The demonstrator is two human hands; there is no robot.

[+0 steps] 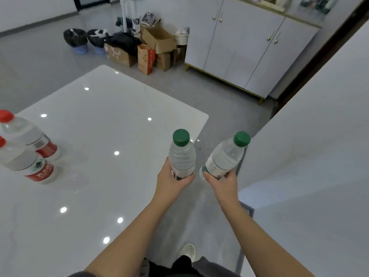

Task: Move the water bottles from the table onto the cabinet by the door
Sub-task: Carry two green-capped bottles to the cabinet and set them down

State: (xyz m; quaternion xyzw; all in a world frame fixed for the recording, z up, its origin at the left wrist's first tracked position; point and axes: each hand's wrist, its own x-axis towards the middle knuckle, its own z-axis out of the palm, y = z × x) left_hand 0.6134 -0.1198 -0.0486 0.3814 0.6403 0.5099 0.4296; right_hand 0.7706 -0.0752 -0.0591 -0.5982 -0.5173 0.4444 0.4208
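My left hand (171,181) grips a green-capped water bottle (181,153) by its lower half, held upright past the table's right edge. My right hand (223,181) grips a second green-capped water bottle (227,156), tilted to the right. Two red-capped water bottles (30,136) (26,164) with red labels stand at the left edge of the glossy white table (99,136). A white cabinet (239,47) with gold handles stands at the far right, and things on its top are partly cut off.
A white wall or panel (309,156) rises close on the right. Cardboard boxes (157,40), a paper bag (145,58) and two bins with black liners (75,38) crowd the floor left of the cabinet. Grey floor (199,92) lies between table and cabinet.
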